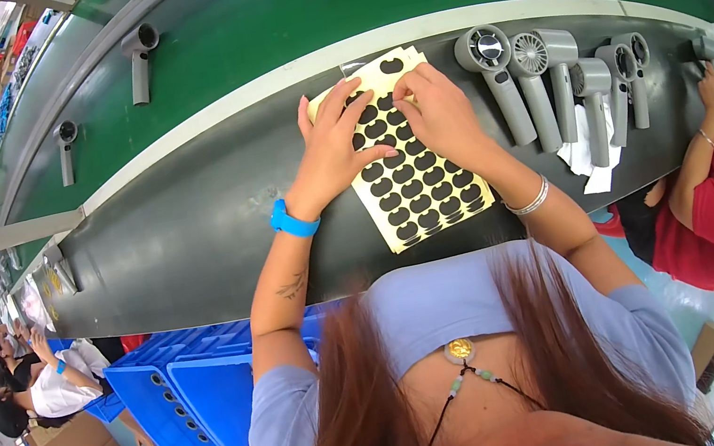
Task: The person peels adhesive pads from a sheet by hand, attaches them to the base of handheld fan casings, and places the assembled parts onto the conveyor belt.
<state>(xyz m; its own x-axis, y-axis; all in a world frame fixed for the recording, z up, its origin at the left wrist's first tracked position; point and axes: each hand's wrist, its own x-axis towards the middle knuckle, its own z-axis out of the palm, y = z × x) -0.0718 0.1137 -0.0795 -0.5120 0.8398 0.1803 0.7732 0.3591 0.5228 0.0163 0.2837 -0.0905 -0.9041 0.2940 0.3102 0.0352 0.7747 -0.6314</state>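
Observation:
A stack of pale yellow sticker sheets (411, 179) with rows of black rounded stickers lies on the dark bench in front of me. Over the upper left of the top sheet rests my left hand (341, 142), its fingers spread and thumb stretched across the stickers. My right hand (442, 117) is at the sheet's upper right, with thumb and forefinger pinched together on the stickers. Whatever sits between those fingertips is too small to make out. To the right of this hand, several grey handheld fans (507, 96) lie side by side, their round heads pointing away from me.
White paper (591, 151) lies under some fans. Beyond the bench's pale rail (257, 88), a green conveyor belt (246, 27) carries more grey fans. A co-worker in a red top (708, 209) works at the right. Blue plastic bins (201, 394) stand below the bench's left side.

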